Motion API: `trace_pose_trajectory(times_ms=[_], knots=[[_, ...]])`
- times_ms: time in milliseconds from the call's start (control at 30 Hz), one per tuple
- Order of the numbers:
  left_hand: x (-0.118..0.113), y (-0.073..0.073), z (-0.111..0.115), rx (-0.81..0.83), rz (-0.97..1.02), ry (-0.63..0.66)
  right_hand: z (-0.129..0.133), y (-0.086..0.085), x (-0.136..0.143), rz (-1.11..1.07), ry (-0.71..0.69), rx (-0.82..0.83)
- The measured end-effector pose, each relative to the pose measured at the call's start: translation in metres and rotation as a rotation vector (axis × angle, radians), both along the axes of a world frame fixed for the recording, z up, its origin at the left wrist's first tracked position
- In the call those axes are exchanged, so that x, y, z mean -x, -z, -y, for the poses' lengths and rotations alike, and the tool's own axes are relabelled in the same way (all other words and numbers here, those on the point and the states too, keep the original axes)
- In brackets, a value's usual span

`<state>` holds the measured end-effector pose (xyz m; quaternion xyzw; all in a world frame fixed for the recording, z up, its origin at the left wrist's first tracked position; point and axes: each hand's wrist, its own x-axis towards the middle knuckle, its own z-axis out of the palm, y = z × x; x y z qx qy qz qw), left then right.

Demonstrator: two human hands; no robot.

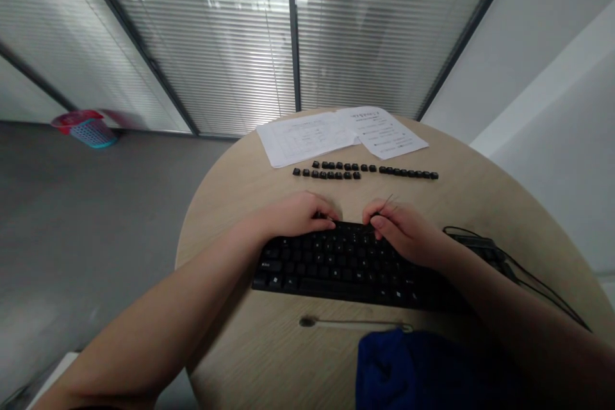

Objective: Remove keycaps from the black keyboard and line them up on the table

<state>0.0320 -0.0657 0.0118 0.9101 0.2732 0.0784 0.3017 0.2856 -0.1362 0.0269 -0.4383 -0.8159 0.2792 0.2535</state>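
A black keyboard (pixel 331 262) lies across the round table in front of me. My left hand (pixel 307 213) grips its far edge, thumb on top and fingers curled over the back. Above the upper rows, my right hand (pixel 401 227) is closed, thumb against forefinger. Thin wires of what looks like a wire keycap puller (pixel 388 201) stick up from it. Something small and dark shows between thumb and finger; whether it is the tool's handle or a keycap I cannot make out. Beyond the hands, loose black keycaps (pixel 335 175) lie in two rows.
Printed sheets (pixel 307 138) lie at the table's (pixel 230 205) far side. A thin rod with a dark oval end (pixel 307 321) lies nearer me, beside blue cloth (pixel 389 368). A black cable (pixel 542 278) runs off right. A red-and-blue basket (pixel 93 132) stands on the floor.
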Motion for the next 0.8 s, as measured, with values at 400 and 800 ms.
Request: trace_pose_trajectory(times_ms=[400,800], knots=[[-0.0003,0.0019,-0.0019,0.028,0.023,0.025,0.0004,0.0068,0.0023,-0.040,-0.068,0.019],[0.0013,0.0038,-0.0035,0.018,0.018,-0.001,-0.0025,0.0054,0.0025,-0.040,-0.076,-0.007]])
